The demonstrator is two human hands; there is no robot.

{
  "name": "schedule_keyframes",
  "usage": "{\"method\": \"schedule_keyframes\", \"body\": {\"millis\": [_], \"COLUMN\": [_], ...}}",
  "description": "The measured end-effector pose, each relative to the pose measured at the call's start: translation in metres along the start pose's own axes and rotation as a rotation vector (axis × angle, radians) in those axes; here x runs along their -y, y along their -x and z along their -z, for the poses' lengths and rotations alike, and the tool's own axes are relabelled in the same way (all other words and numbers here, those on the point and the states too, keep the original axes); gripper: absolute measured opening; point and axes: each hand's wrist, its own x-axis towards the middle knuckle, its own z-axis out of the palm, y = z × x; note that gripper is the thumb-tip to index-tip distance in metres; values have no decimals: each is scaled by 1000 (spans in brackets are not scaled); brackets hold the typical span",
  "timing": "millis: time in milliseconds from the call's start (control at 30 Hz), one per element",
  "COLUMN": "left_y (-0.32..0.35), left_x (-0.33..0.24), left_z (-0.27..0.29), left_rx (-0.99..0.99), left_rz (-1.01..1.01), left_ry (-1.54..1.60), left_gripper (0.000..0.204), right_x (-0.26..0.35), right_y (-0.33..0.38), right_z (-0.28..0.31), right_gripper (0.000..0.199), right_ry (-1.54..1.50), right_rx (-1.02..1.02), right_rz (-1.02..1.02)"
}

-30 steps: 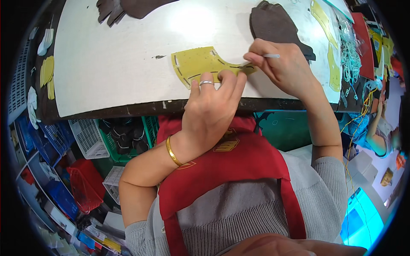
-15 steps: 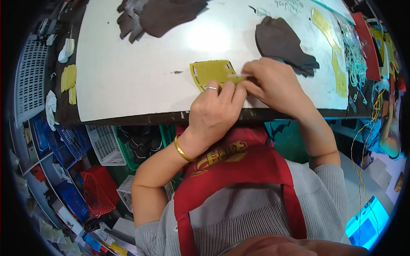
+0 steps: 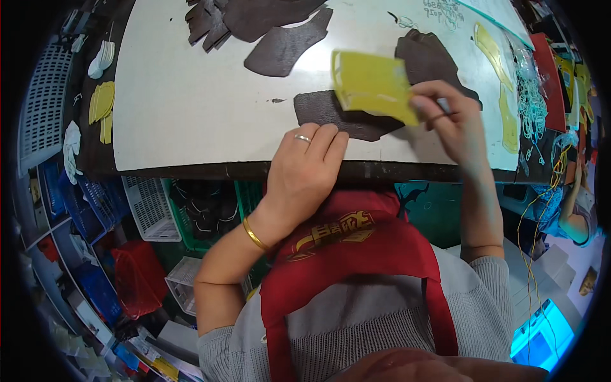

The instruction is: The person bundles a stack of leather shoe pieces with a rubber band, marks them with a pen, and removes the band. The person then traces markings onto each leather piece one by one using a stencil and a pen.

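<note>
In my right hand (image 3: 455, 118) a yellow pattern template (image 3: 372, 79) is pinched by its right corner, lifted and tilted above the table. A thin light-grey pen-like tool (image 3: 443, 106) shows among that hand's fingers, partly blurred. Beneath the template lies a dark brown leather piece (image 3: 318, 109), its right part partly covered from view. My left hand (image 3: 305, 156), with a ring on one finger, rests at the near edge of this piece, fingers laid down side by side and gripping nothing.
Another brown piece (image 3: 289, 49) lies beyond, beside a stack of brown pieces (image 3: 258, 18). A second brown stack (image 3: 428, 58) is at right. Yellow templates (image 3: 489, 48) and tangled pale cord (image 3: 529, 95) lie along the right edge; more yellow pieces (image 3: 102, 103) sit at left.
The yellow template has come up off the table in my right hand, uncovering the brown piece. My left hand has let go of the template. A separate brown piece now lies near the far stack.
</note>
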Motion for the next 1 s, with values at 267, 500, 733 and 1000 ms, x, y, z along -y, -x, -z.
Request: {"method": "schedule_keyframes", "body": {"millis": [267,500,733,1000], "left_y": [17,16,4,-4], "left_x": [11,4,-3,-15], "left_z": [-3,-1,4,7], "left_rx": [-197,-130,85,202], "left_rz": [101,14,9,-70], "left_ry": [97,23,-241,-280], "left_gripper": [32,33,43,47], "right_x": [4,4,-12,-11], "right_y": [-9,-7,-16,11], "right_z": [-39,-45,-14,-23], "right_gripper": [21,20,29,25], "right_ry": [194,373,107,398], "right_rx": [210,206,190,20], "right_rz": [51,166,-68,108]}}
